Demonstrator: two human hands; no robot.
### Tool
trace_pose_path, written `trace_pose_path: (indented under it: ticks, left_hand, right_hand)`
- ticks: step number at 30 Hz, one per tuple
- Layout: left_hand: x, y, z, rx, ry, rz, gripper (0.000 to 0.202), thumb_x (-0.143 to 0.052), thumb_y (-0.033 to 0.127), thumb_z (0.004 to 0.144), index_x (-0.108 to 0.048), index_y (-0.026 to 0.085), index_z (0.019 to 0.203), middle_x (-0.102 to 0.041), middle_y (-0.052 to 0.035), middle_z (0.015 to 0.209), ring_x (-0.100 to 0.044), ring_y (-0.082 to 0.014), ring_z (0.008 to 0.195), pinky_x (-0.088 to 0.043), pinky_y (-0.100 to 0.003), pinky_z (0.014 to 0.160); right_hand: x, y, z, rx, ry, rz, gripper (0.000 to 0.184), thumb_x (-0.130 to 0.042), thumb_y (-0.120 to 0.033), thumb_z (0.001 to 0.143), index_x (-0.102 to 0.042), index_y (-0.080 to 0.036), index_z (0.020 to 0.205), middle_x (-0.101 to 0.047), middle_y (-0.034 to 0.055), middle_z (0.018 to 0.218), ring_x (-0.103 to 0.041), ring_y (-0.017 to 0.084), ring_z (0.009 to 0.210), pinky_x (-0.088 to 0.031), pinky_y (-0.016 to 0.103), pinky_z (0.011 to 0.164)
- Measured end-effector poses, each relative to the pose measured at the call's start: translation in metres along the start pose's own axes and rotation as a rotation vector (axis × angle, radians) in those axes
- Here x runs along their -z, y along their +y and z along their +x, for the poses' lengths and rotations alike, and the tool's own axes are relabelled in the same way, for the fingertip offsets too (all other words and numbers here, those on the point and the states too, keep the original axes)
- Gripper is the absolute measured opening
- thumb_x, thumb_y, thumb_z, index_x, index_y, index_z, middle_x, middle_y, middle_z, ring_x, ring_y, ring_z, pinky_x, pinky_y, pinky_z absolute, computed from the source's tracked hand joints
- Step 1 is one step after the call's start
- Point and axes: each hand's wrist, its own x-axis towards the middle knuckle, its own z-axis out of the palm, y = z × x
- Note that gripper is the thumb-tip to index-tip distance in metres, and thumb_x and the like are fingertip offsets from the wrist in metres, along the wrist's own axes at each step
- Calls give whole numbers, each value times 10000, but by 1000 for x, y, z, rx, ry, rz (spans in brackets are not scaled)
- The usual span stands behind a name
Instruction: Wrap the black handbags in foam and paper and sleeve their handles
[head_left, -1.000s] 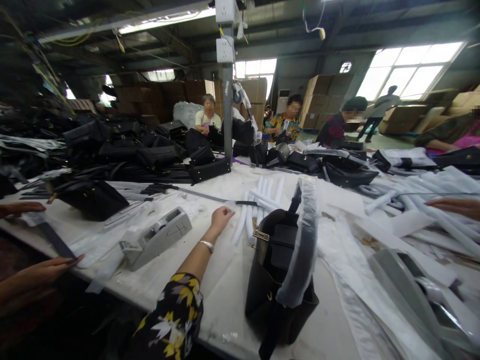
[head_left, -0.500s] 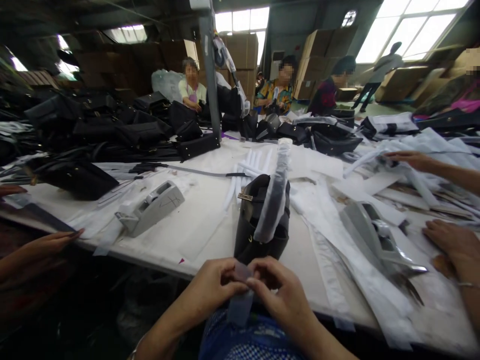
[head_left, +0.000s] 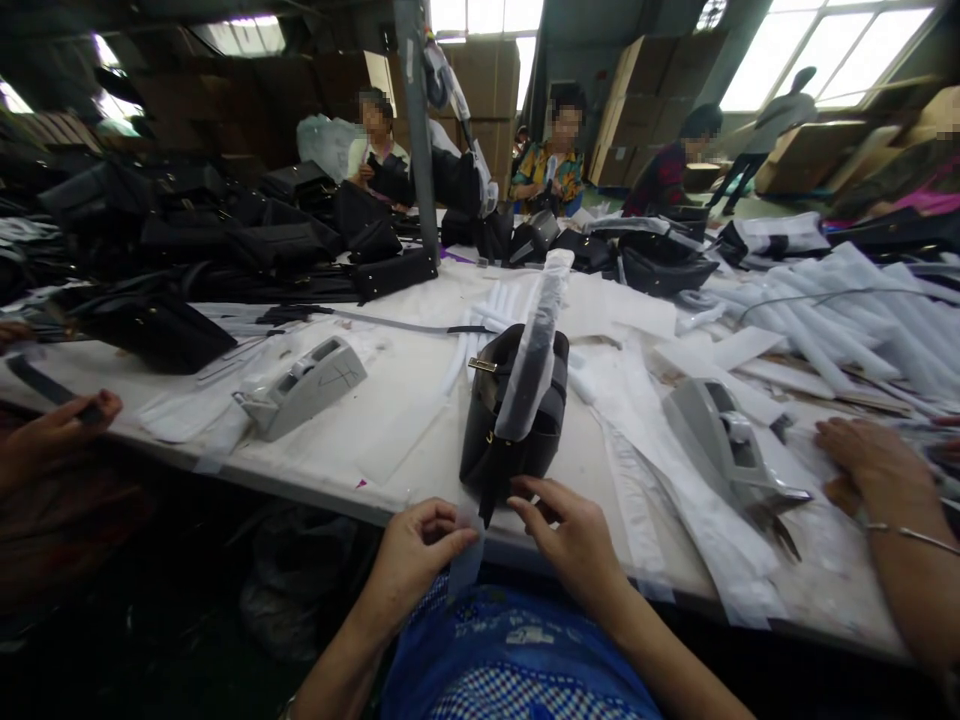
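Note:
My left hand (head_left: pixel 424 545) pinches a translucent plastic strip (head_left: pixel 466 560) between thumb and fingers, just off the table's front edge. The strip hangs down in front of my blue apron. Close to its upper end is a narrow black strap end (head_left: pixel 489 497), which comes from the black handbag (head_left: pixel 480 425). My right hand (head_left: pixel 566 525) is beside the bag's near base, thumb and fingertips apart, with nothing visible between them. The handbag stands upright on the white table. Its handle (head_left: pixel 532 350), wrapped in clear plastic, rises above it, and a gold-coloured buckle (head_left: pixel 482 364) shows on the left.
Grey tape dispensers stand left (head_left: pixel 304 385) and right (head_left: pixel 731 445) of the bag. White foam tubes (head_left: pixel 840 310) are heaped at the right. Many black bags (head_left: pixel 277 240) fill the far left. A co-worker's hand (head_left: pixel 874 450) rests at right, another's hand (head_left: pixel 67 430) at left.
My hands have moved apart; both were on the translucent strip, and now only the left keeps it. The right has let go. The left co-worker's hand has shifted left with a dark strap.

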Motion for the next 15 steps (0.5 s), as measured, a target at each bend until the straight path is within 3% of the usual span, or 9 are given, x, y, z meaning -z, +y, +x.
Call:
trace_pose_path:
  ticks: [6,15]
  left_hand:
    - [9,-13,-7,7,-47,101,218,-801,315,680,-716,157,805,-751,-53,778,-691,-202,745,-502,-278,715]
    - [21,-35,-14,92,-23,81,197,-779,285,690,-723,155,826,-777,-73,827,-724,-242,800,-524,-307,743]
  right_hand:
    - [-18,-2,10,39,10,19,140,-678,-305,884,-755,-188,875,-752,54,833,-697,204,715,-540,293,688]
    - [-19,-19,4,-44,48,166,181,-673,-358,897,-698,-203,805,-673,1,700,-648,156,613,-503,251,591]
